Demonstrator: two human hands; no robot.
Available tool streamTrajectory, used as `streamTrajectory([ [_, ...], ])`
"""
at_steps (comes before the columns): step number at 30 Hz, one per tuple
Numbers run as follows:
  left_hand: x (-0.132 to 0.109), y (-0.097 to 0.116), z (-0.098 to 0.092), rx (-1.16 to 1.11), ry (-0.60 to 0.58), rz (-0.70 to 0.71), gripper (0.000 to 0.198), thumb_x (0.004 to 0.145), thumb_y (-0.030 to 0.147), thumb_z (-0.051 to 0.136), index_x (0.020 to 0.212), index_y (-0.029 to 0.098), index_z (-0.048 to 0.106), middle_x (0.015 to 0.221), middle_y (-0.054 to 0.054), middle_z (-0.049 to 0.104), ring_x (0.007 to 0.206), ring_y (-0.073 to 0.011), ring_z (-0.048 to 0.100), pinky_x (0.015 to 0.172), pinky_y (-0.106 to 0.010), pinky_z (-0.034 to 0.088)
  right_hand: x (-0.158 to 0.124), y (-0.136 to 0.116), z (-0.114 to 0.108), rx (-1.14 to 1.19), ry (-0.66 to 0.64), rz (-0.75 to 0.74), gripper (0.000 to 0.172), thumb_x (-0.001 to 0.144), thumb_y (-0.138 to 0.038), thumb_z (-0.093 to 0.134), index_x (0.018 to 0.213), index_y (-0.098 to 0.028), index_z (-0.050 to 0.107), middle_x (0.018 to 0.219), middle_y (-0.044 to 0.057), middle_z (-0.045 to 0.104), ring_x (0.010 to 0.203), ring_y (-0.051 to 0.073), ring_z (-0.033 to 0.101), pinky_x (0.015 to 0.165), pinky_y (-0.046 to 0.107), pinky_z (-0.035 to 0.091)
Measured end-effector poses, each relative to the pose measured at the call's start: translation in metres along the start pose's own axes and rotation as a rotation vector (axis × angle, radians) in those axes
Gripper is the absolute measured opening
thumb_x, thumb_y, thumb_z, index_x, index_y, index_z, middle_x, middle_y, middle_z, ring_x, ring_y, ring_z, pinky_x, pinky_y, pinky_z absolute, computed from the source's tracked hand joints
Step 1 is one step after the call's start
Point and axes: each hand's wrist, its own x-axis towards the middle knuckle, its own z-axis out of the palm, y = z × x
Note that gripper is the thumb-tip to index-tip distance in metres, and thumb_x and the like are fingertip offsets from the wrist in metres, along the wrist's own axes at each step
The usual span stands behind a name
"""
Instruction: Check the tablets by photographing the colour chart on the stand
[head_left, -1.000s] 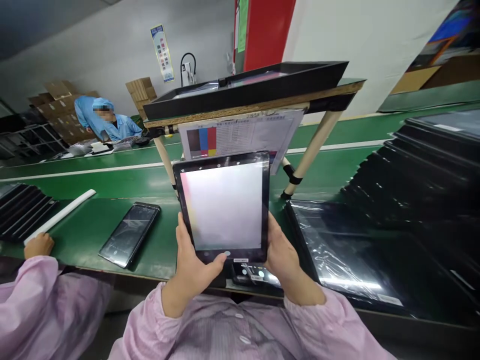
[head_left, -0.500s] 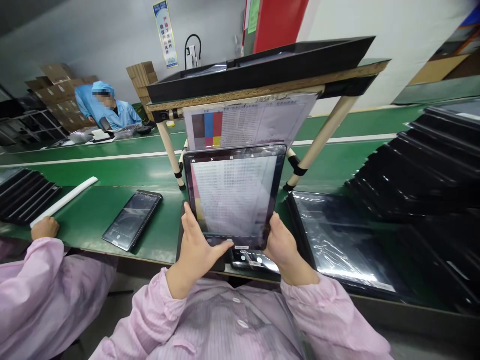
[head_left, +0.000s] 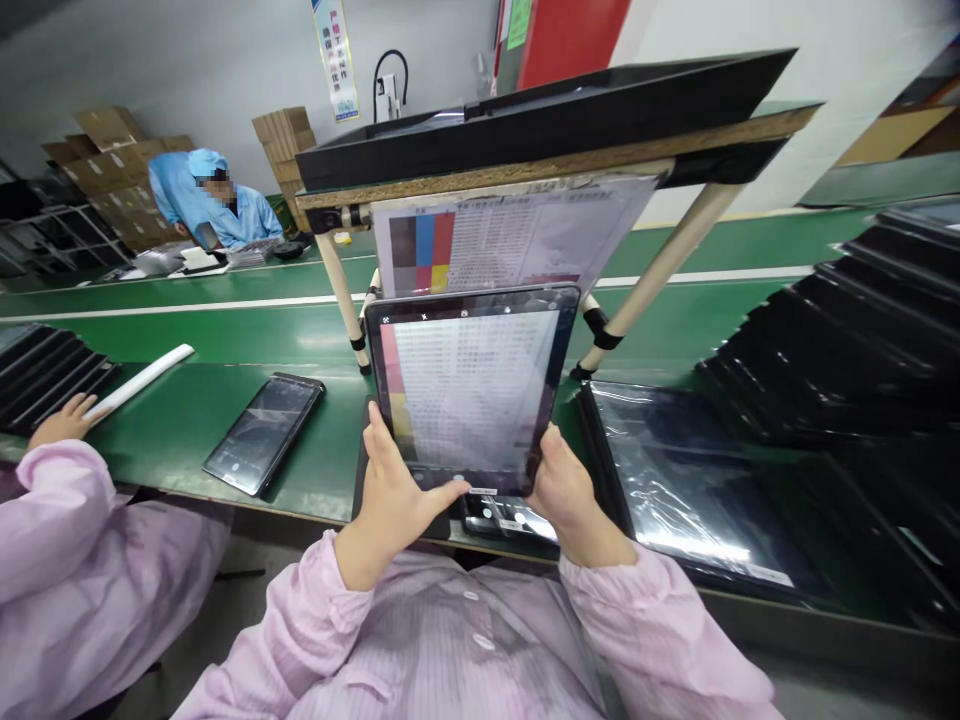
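Observation:
A black-framed tablet [head_left: 472, 390] is held up before me, its screen showing a camera picture of a printed page. My left hand [head_left: 394, 500] grips its lower left edge, the thumb lying across the bottom of the screen by the round on-screen button. Around the lower right edge, my right hand [head_left: 568, 495] is closed. Beyond the tablet hangs the printed sheet [head_left: 495, 235] with colour blocks, under a wooden shelf. Another device [head_left: 506, 516] lies below the tablet, partly hidden by it.
Wrapped tablets [head_left: 675, 470] and a tall black stack [head_left: 840, 330] fill the right. At left lie a single tablet [head_left: 266, 432], a white strip [head_left: 146, 380] and a co-worker's hand [head_left: 64, 420]. The shelf [head_left: 555, 165] carries a black tray [head_left: 540, 120]. A person in blue [head_left: 225, 210] is across.
The view has shifted slightly. My hands keep the same hold on the tablet. The co-worker's hand at left has moved left and opened, away from the end of the white strip.

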Motion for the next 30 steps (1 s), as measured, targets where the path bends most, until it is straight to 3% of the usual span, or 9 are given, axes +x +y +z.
streamTrajectory([
  [3, 0.005, -0.005, -0.007, -0.385, 0.052, -0.013, 0.103, 0.080, 0.066, 0.070, 0.159, 0.016, 0.027, 0.163, -0.022, 0.033, 0.153, -0.0364, 0.031, 0.126, -0.050, 0.025, -0.006, 0.002, -0.003, -0.037, -0.040, -0.009, 0.073, 0.091, -0.079, 0.043, 0.136, -0.024, 0.059, 0.131, 0.010, 0.069, 0.137, 0.032, 0.053, 0.113, 0.056, 0.046],
  [5, 0.011, -0.007, -0.013, -0.706, 0.058, -0.155, 0.079, 0.088, 0.067, 0.058, 0.152, 0.023, 0.043, 0.156, -0.014, 0.048, 0.146, -0.0313, 0.045, 0.121, -0.045, 0.036, -0.014, -0.003, -0.003, -0.110, -0.061, -0.084, 0.070, 0.097, -0.072, 0.040, 0.147, -0.025, 0.052, 0.146, 0.008, 0.058, 0.144, 0.029, 0.045, 0.120, 0.053, 0.038],
  [7, 0.017, -0.009, -0.019, -0.909, 0.028, -0.337, 0.072, 0.084, 0.065, 0.066, 0.145, 0.031, 0.052, 0.147, -0.007, 0.060, 0.137, -0.0295, 0.055, 0.115, -0.044, 0.045, -0.022, -0.015, 0.001, -0.224, -0.108, -0.194, 0.066, 0.101, -0.064, 0.037, 0.156, -0.028, 0.040, 0.161, 0.003, 0.039, 0.152, 0.025, 0.031, 0.126, 0.048, 0.027],
  [10, 0.021, -0.012, -0.023, -1.040, -0.010, -0.480, 0.078, 0.075, 0.058, 0.079, 0.145, 0.039, 0.051, 0.140, -0.002, 0.066, 0.127, -0.0282, 0.063, 0.110, -0.045, 0.050, -0.026, -0.042, 0.010, -0.410, -0.244, -0.320, 0.065, 0.105, -0.059, 0.032, 0.163, -0.030, 0.023, 0.168, -0.004, 0.019, 0.156, 0.023, 0.017, 0.129, 0.044, 0.017],
  [15, 0.019, -0.018, -0.018, -1.142, -0.041, -0.554, 0.068, 0.082, 0.053, 0.075, 0.145, 0.043, 0.050, 0.141, 0.001, 0.065, 0.127, -0.0273, 0.063, 0.107, -0.047, 0.052, -0.001, -0.080, 0.024, -0.691, -0.347, -0.443, 0.069, 0.106, -0.057, 0.028, 0.164, -0.025, 0.013, 0.166, -0.002, 0.019, 0.155, 0.023, 0.023, 0.128, 0.042, 0.022],
  [20, 0.019, -0.025, -0.014, -1.193, -0.066, -0.573, 0.063, 0.085, 0.050, 0.074, 0.143, 0.041, 0.053, 0.141, 0.000, 0.066, 0.125, -0.0258, 0.064, 0.110, -0.044, 0.051, 0.022, -0.092, 0.032, -0.780, -0.333, -0.486, 0.072, 0.105, -0.059, 0.027, 0.165, -0.023, 0.008, 0.167, -0.001, 0.018, 0.155, 0.022, 0.022, 0.127, 0.042, 0.024],
  [25, 0.019, -0.030, -0.024, -1.139, -0.063, -0.610, 0.070, 0.083, 0.048, 0.076, 0.147, 0.040, 0.049, 0.139, -0.002, 0.067, 0.126, -0.0276, 0.064, 0.113, -0.048, 0.048, 0.027, -0.076, 0.032, -0.759, -0.276, -0.425, 0.073, 0.104, -0.059, 0.035, 0.164, -0.026, 0.011, 0.167, -0.001, 0.020, 0.155, 0.024, 0.022, 0.128, 0.045, 0.022],
  [28, 0.016, -0.032, -0.037, -1.056, 0.026, -0.647, 0.069, 0.076, 0.048, 0.083, 0.140, 0.036, 0.059, 0.134, -0.003, 0.071, 0.128, -0.0296, 0.064, 0.113, -0.049, 0.048, 0.028, -0.055, 0.026, -0.645, -0.300, -0.321, 0.076, 0.101, -0.065, 0.035, 0.164, -0.026, 0.016, 0.168, 0.000, 0.019, 0.156, 0.026, 0.021, 0.128, 0.047, 0.020],
  [30, 0.014, -0.033, -0.046, -1.007, 0.046, -0.664, 0.064, 0.075, 0.046, 0.084, 0.134, 0.030, 0.065, 0.130, -0.005, 0.073, 0.127, -0.0308, 0.064, 0.112, -0.048, 0.048, 0.027, -0.043, 0.017, -0.552, -0.285, -0.262, 0.082, 0.099, -0.072, 0.033, 0.165, -0.028, 0.013, 0.168, 0.003, 0.021, 0.153, 0.029, 0.029, 0.126, 0.050, 0.025],
])
